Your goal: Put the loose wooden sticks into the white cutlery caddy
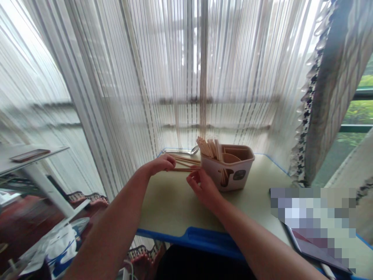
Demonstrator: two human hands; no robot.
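My left hand (159,164) is closed around one end of several wooden chopsticks (185,163) held level above the pale tabletop (169,202). My right hand (201,186) pinches the same bundle near its other end, right beside a white and tan utensil holder (237,173). The holder stands upright with more chopsticks (207,147) and a wooden spoon inside it. A metal spoon (192,150) lies on the table behind the bundle.
The table has a blue front edge (204,238) and stands against sheer striped curtains (180,77). A dark notebook (317,252) lies at the right, under a blurred patch. A white shelf (32,155) and clutter sit at the left.
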